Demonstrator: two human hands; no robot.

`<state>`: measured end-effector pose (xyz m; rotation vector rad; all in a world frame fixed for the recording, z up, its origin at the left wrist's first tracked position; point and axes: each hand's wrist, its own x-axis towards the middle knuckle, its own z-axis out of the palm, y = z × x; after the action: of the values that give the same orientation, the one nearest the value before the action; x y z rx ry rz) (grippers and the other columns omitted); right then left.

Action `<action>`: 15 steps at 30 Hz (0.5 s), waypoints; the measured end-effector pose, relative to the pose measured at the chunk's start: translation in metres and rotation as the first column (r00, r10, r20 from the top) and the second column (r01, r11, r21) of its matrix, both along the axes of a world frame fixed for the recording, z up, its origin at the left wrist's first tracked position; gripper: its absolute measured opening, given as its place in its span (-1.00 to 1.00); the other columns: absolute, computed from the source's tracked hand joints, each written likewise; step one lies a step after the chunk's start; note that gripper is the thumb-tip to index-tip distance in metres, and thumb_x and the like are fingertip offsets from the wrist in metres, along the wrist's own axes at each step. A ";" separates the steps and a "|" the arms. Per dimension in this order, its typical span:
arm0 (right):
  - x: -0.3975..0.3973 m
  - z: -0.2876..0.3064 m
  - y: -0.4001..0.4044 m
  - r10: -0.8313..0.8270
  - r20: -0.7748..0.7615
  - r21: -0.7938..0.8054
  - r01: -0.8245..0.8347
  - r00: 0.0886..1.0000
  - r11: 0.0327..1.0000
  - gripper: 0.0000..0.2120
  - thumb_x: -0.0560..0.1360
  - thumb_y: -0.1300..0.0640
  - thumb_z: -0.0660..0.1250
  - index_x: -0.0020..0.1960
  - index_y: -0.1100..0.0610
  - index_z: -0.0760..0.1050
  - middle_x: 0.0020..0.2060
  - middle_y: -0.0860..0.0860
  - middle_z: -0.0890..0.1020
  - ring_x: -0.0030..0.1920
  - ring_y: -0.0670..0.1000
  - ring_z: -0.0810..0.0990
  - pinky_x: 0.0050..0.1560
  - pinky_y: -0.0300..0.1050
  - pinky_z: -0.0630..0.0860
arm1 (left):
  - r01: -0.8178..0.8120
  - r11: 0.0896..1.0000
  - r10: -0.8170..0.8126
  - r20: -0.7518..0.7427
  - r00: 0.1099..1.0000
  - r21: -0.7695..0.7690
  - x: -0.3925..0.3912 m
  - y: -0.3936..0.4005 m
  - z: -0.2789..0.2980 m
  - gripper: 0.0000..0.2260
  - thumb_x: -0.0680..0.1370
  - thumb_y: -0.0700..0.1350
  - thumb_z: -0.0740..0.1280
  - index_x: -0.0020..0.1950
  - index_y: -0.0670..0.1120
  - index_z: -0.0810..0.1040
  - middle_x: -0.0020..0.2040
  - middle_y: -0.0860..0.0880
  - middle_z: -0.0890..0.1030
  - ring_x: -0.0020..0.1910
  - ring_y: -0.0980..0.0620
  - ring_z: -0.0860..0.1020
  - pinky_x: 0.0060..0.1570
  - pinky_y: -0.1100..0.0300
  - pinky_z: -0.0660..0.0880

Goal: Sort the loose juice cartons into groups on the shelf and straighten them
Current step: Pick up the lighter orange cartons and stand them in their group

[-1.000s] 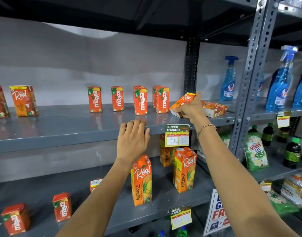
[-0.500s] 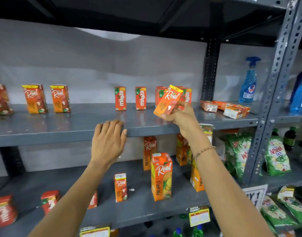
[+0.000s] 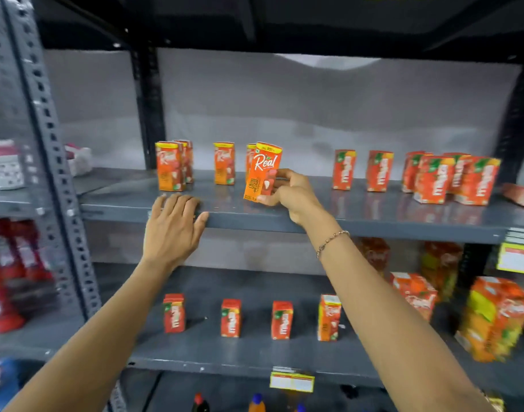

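My right hand (image 3: 290, 194) grips a small orange Real carton (image 3: 262, 171), held upright and slightly tilted at the front of the grey upper shelf (image 3: 373, 215). Just behind it stands another Real carton (image 3: 250, 157). Further left on the same shelf stand one Real carton (image 3: 224, 163) and a close pair of Real cartons (image 3: 171, 165). Right of my hand stand several red Maaza cartons (image 3: 445, 179), the two nearest spaced apart. My left hand (image 3: 173, 227) rests flat on the shelf's front edge, fingers spread, holding nothing.
The lower shelf (image 3: 255, 352) carries three small Maaza cartons (image 3: 230, 318), one Real carton (image 3: 329, 318) and large pineapple juice cartons (image 3: 492, 319) at the right. A perforated grey upright (image 3: 55, 179) stands at the left. Red packs (image 3: 14, 275) fill the neighbouring bay.
My right hand has carried the Real carton leftward along the upper shelf, from the Maaza group to the Real cartons, turning it upright. My left hand slid left along the edge. My view panned left.
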<state>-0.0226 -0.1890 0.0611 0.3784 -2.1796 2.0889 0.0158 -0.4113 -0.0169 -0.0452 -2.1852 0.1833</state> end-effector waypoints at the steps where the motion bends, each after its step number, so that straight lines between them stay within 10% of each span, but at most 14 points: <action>1: -0.004 0.002 -0.016 0.006 -0.002 0.011 -0.006 1.000 1.000 -0.34 0.26 0.54 0.44 0.32 0.26 0.39 0.11 0.17 0.59 0.06 0.06 0.54 0.09 -0.07 0.53 | 0.001 1.000 -0.002 0.008 1.000 0.001 -0.001 -0.014 0.001 -0.61 0.60 0.06 0.05 0.06 -0.16 0.56 0.02 -0.11 0.62 0.05 -0.17 0.56 0.21 -0.03 0.30; 15: -0.055 0.013 -0.123 -0.117 0.006 0.186 0.114 0.993 0.976 -0.39 0.26 0.52 0.45 0.25 0.18 0.48 0.19 0.10 0.61 0.23 0.10 0.54 0.25 0.02 0.50 | 0.143 0.987 -0.139 -0.061 0.988 0.079 -0.017 -0.074 -0.006 -0.59 0.62 0.05 -0.01 -0.01 -0.19 0.53 -0.06 -0.15 0.60 -0.15 -0.18 0.53 -0.05 0.06 0.29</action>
<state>-0.0780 -0.3115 0.0742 0.2432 -2.3533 1.8429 -0.0014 -0.4854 -0.0234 -0.1459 -2.1233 0.0134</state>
